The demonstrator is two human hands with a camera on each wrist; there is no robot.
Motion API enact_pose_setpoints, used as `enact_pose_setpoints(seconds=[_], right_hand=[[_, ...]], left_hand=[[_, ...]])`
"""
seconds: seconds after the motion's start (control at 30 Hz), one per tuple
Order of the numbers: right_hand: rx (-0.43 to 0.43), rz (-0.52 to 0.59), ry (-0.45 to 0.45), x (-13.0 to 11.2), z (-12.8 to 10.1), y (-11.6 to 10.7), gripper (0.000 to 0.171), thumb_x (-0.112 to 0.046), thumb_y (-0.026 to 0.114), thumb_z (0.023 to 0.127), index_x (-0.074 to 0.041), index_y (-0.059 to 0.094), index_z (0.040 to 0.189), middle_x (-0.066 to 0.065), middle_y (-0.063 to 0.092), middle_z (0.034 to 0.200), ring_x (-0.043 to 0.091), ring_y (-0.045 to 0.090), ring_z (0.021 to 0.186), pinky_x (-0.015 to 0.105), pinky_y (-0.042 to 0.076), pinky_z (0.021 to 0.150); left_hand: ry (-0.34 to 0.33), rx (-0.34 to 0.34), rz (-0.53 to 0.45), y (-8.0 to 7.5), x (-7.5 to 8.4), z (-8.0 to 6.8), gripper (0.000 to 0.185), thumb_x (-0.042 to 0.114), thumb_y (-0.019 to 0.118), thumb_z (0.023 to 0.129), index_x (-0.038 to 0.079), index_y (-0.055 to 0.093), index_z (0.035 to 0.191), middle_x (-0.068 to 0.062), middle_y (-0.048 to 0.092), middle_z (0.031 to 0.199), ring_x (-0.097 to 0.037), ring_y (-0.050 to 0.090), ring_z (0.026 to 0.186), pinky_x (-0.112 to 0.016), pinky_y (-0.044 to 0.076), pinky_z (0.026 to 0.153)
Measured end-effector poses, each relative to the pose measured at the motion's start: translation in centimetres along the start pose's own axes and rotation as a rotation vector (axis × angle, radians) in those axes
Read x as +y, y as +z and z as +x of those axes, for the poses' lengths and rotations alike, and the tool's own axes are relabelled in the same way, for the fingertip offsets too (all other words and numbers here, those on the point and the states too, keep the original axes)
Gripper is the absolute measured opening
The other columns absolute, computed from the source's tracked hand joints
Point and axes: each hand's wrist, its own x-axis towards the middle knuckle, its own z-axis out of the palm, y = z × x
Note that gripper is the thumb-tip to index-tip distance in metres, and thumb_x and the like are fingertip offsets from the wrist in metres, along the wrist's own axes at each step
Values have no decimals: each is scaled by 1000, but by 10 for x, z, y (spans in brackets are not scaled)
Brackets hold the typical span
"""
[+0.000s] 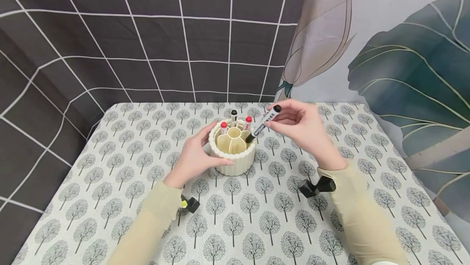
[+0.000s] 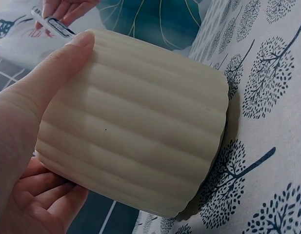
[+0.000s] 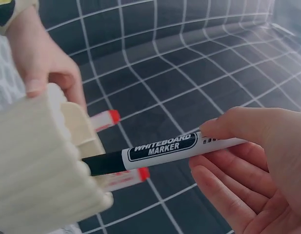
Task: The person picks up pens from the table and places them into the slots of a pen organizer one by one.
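Observation:
A cream ribbed pen holder (image 1: pixel 236 165) with several compartments stands on the table. My left hand (image 1: pixel 194 154) grips it from the left, thumb along the front rim and fingers round the far side; the left wrist view shows the thumb (image 2: pixel 67 58) on the ribbed wall. Between thumb and fingers my right hand (image 1: pixel 302 128) pinches a black-and-white whiteboard marker (image 3: pixel 162 151). The marker slants, its black-capped end inside the holder's right rim. Two red-ended markers (image 1: pixel 224 126) and one black-ended marker (image 1: pixel 233 117) stand in other compartments.
A tablecloth (image 1: pixel 233 224) with a tree print covers the table. Behind it hangs a dark curtain (image 1: pixel 154 36) with white grid lines, and to the right a leaf-patterned curtain (image 1: pixel 411 73). Each wrist carries a small black device (image 1: pixel 317 186).

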Motion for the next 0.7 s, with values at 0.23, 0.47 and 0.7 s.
enact_pose_setpoints(seconds=[0.23,0.47,0.7], right_hand=[[-77,-52,67,16,0,18,33,8,81,80,5,70,111,13,73,101,23,72,88,33,61,78],[-117,-102,116,30,-1,29,35,3,83,81,6,69,112,14,73,101,26,71,89,33,62,78],[-165,-65,81,34,-3,32,28,1,81,84,-1,73,112,8,74,104,23,72,92,34,61,82]], left_hand=[[-8,1,-7,0,-1,0,124,58,96,53,25,38,158,2,44,155,-19,45,138,-42,36,115],[5,-2,-13,0,-1,-1,123,58,96,55,23,38,158,2,45,155,-18,46,138,-41,36,115],[5,-9,-7,0,-2,0,123,58,96,55,24,37,158,1,45,155,-18,45,138,-42,36,115]])
